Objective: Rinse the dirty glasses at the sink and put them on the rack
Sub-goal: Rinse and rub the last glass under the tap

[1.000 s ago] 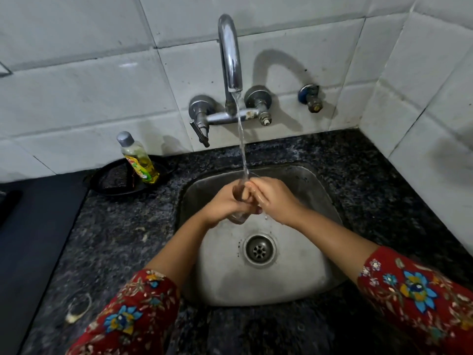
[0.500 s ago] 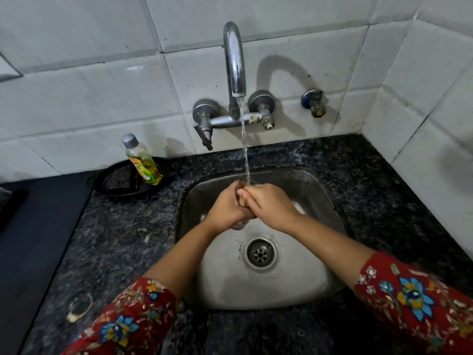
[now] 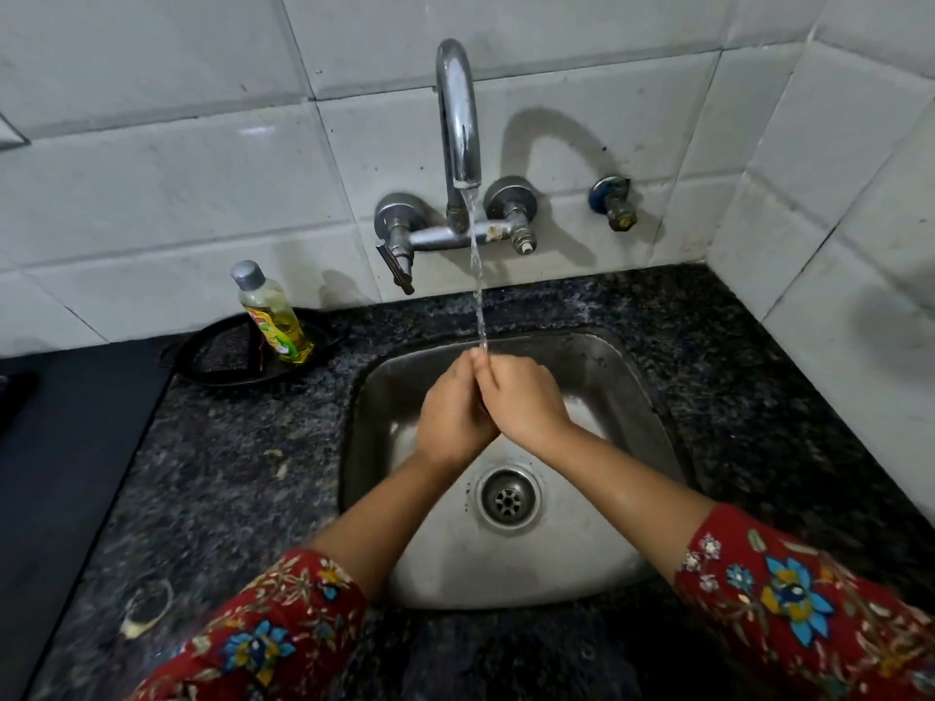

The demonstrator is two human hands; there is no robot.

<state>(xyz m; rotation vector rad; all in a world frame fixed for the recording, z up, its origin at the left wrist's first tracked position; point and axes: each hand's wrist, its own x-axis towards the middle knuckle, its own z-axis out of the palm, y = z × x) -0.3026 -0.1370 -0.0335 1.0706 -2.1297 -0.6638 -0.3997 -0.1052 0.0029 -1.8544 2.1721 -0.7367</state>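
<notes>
Steel sink (image 3: 582,559); bottle (image 3: 275,321) (writing unreadable).

Wet square steel sink (image 3: 511,574), rounded corners.

Plainly a home kitchen. Marked as such by a small steel sink (image 3: 622,376) sunk into a speckled dark stone counter (image 3: 227,473), with a drain (image 3: 507,499) in its floor. Backed by white wall tiles (image 3: 152,169) carrying a curved chrome tap (image 3: 458,118), water running. Rounded off by a bottle of yellow dish soap (image 3: 273,316) standing on a black tray (image 3: 217,356) just beside the sink.
</notes>
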